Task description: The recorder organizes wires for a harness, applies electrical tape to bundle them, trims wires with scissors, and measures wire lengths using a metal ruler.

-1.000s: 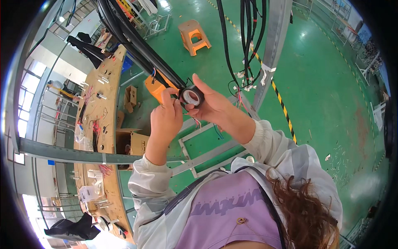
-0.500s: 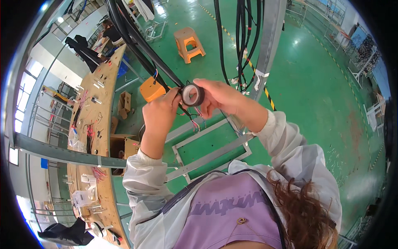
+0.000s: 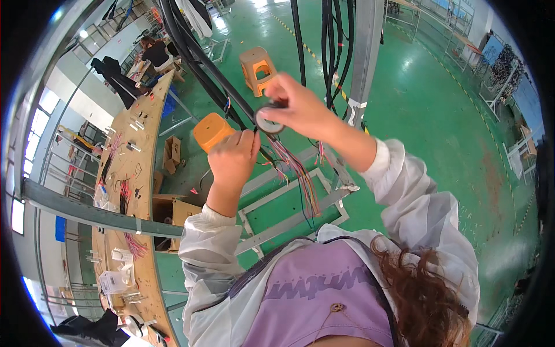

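My right hand (image 3: 305,113) grips a roll of black tape (image 3: 259,122) with a pale core, held against the black cable bundle (image 3: 215,74). The bundle slants down from the upper left. Just below and left of the roll, my left hand (image 3: 232,157) is closed, its thumb and fingers pinching the bundle near its lower end. Thin multicoloured wires (image 3: 300,180) hang from below the roll. My fingers partly hide where tape and cable meet.
Metal frame bars (image 3: 95,215) cross at left, and an upright post (image 3: 364,58) stands at right beside hanging black cables (image 3: 328,40). Two orange stools (image 3: 213,130) stand beyond my hands. A long wooden workbench (image 3: 124,168) runs along the left; another person (image 3: 156,53) sits at its far end.
My right hand has risen with the tape roll and turned. My left hand has shifted slightly right and down. More of the coloured wires now show below the hands.
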A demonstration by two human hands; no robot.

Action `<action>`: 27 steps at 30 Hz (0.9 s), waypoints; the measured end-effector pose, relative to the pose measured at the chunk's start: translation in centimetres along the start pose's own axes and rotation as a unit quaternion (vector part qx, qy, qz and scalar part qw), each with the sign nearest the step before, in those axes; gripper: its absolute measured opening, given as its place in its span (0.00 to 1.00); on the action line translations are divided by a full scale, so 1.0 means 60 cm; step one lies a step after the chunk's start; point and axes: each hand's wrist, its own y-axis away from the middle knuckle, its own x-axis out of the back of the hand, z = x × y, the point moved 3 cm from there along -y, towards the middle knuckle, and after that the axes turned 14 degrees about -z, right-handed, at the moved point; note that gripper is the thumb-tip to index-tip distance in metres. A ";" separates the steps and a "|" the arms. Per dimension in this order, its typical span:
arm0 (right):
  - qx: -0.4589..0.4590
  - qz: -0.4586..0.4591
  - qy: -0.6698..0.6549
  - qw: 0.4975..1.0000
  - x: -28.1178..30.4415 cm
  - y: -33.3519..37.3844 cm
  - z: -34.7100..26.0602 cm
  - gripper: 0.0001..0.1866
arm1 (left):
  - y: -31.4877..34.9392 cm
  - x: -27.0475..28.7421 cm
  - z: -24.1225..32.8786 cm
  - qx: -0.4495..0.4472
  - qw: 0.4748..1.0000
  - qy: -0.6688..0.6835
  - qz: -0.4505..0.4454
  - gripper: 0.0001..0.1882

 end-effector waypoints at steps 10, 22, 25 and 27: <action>0.119 -0.485 0.452 0.740 -0.127 -0.171 -0.129 0.14 | 0.026 0.047 0.010 0.041 0.992 -0.063 0.097 0.14; -0.048 -0.201 -0.401 0.893 -0.189 0.083 -0.097 0.15 | 0.050 0.070 -0.032 0.076 0.997 -0.014 -0.007 0.06; -0.033 -0.127 -0.098 0.987 -0.281 0.111 0.060 0.20 | 0.018 0.058 -0.022 0.087 0.995 0.029 -0.045 0.04; -0.005 0.049 0.155 0.987 -0.270 0.099 0.102 0.22 | 0.014 0.039 -0.030 0.134 0.975 0.160 -0.080 0.05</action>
